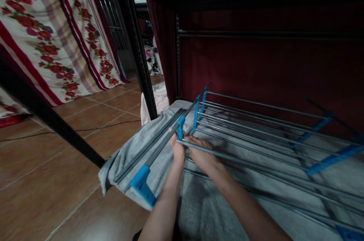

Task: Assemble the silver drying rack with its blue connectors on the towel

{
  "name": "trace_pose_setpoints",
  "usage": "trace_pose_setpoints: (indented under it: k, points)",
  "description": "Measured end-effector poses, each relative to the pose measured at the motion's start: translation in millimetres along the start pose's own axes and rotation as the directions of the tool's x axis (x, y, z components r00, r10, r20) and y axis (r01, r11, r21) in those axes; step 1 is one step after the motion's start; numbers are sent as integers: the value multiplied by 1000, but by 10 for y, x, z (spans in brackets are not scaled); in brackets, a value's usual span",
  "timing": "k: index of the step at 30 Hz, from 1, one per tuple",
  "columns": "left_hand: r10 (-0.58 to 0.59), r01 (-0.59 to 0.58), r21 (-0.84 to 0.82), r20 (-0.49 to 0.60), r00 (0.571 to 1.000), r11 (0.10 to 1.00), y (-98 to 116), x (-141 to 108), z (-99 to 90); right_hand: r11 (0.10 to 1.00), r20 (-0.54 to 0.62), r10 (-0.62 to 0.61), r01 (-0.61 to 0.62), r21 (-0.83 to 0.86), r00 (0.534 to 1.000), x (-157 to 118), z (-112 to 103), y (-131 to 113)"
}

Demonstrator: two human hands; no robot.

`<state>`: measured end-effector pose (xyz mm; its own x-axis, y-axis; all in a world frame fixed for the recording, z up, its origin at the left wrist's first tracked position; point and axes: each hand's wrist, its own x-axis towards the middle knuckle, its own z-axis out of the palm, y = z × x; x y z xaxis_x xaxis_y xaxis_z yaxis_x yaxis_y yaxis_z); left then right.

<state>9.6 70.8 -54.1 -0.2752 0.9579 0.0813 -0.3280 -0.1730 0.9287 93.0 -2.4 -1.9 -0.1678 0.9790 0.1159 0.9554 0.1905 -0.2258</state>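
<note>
A partly joined rack of grey metal tubes and blue plastic brackets lies on a grey blanket (204, 203). My left hand (178, 148) is closed around the lower part of a blue bracket (180, 125), its thumb by the long grey side pole (163, 144). Close beside it, my right hand (200, 150) is curled at the same bracket's foot; its fingertips are hidden, so what they grip is unclear. One thin metal rod (227, 154) crosses above both hands, its near end by the bracket. Another blue bracket (143, 184) sits at the pole's near end.
Loose grey tubes (148, 146) lie left of the pole. More blue brackets (335, 159) join the rods at the right. Black metal frame posts (142, 59) surround the blanket, with a dark red curtain (256, 66) behind. A cable (93, 129) runs over the tiled floor (71, 157).
</note>
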Motion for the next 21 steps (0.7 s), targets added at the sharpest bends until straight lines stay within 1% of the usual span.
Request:
trace_pose_setpoints:
  k: [3,5,10,16,18,21]
  points:
    - [-42,44,-30,65,997,999,8,-21,6,998,-11,-32,32,63,999,37,-5,23]
    - [-62,66,-44,85,994,997,18,-23,12,992,-14,-53,54,116,998,63,-26,35]
    - [-85,87,-28,68,994,996,22,11,25,978,17,-10,6,208,1000,112,-89,45]
    - [-98,102,-53,73,993,993,-18,45,35,984,52,-8,-2,175,999,121,-122,52]
    - [-100,103,-52,60,993,993,-21,51,38,982,44,8,-16,190,999,122,-121,51]
    - [-100,103,-44,66,993,994,-11,54,38,975,18,-2,-2,222,1000,124,-111,38]
